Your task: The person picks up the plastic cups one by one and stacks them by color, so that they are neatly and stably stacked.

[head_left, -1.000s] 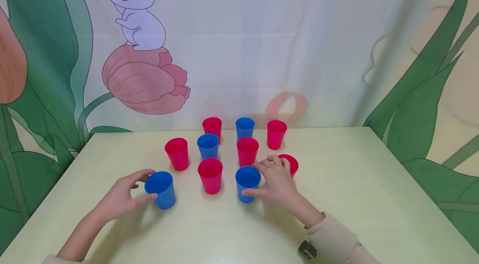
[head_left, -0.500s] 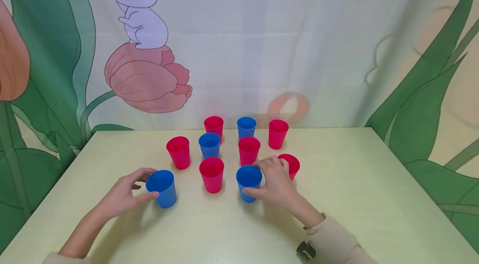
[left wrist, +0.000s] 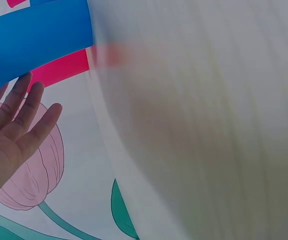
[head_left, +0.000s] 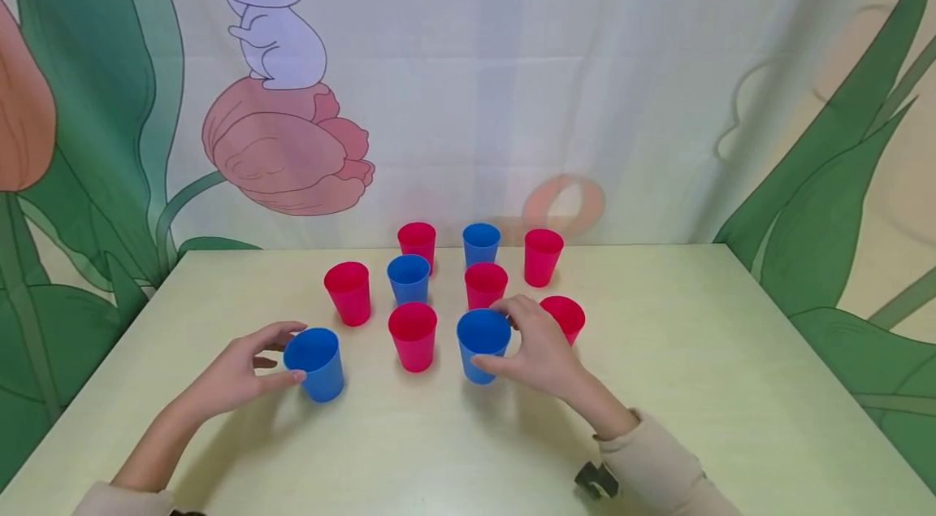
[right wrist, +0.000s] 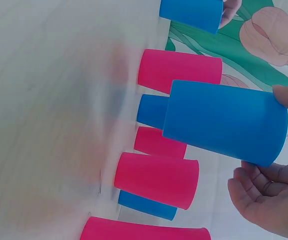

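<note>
My left hand (head_left: pixel 237 374) is at a blue cup (head_left: pixel 322 378) on the left of the table, thumb and index finger on either side of its rim; the left wrist view shows the other fingers spread beneath that cup's side. My right hand (head_left: pixel 541 349) pinches a second blue cup (right wrist: pixel 224 122) near the rim between thumb and fingers. This cup's base is raised off the tabletop in the right wrist view. Both cups are upright, mouths up. A red cup (head_left: pixel 413 341) stands between them.
Behind stand a red cup (head_left: pixel 348 297), a blue cup (head_left: pixel 409 280), and another red cup (head_left: pixel 486 284). A back row holds red (head_left: pixel 543 260) and blue cups. Another red cup (head_left: pixel 563 317) is beside my right hand. A printed curtain (head_left: pixel 621 93) hangs beyond the table (head_left: pixel 731 386).
My right hand has lifted its blue cup slightly. The left hand and its cup stay in place, and the other cups have not moved; the head view has shifted a little.
</note>
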Action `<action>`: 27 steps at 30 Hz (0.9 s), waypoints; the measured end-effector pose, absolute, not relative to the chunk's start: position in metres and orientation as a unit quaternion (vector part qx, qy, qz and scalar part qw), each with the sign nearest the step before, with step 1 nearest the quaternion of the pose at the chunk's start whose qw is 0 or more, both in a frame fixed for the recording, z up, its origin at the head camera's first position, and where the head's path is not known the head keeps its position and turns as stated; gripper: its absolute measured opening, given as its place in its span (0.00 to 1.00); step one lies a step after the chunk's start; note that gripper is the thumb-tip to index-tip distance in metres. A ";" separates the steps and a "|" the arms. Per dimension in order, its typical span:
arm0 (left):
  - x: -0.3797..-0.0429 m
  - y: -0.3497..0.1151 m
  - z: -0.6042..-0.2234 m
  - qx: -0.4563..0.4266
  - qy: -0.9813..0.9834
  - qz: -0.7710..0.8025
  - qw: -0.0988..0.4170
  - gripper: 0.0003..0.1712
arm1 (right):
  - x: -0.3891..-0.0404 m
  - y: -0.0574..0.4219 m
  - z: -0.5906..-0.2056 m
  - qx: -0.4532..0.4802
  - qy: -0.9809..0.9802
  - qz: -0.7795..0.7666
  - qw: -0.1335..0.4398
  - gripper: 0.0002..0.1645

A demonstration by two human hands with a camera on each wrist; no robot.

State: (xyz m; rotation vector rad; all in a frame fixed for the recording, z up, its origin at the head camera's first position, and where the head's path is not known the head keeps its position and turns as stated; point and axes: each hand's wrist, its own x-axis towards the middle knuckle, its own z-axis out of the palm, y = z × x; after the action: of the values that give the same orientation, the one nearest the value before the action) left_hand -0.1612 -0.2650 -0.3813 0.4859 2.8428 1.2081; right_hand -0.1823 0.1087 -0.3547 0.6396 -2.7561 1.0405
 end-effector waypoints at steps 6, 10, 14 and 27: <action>-0.161 -0.265 -0.381 0.154 0.906 0.394 0.012 0.34 | -0.182 0.106 -0.350 0.216 -0.899 0.378 0.054 0.36; -0.162 -0.265 -0.380 0.151 0.904 0.399 0.017 0.33 | -0.183 0.103 -0.346 0.224 -0.887 0.400 0.048 0.36; -0.163 -0.266 -0.379 0.152 0.903 0.402 0.021 0.32 | -0.185 0.099 -0.342 0.236 -0.876 0.418 0.044 0.35; -0.164 -0.266 -0.378 0.155 0.904 0.398 0.027 0.31 | -0.187 0.078 -0.329 0.263 -0.858 0.440 0.037 0.35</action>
State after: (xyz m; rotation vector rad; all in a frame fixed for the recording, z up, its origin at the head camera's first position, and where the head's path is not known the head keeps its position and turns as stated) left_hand -0.1639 -0.2658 -0.3779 0.4789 2.7902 1.2302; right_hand -0.1874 0.0779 -0.3295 0.8075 -2.6331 1.3493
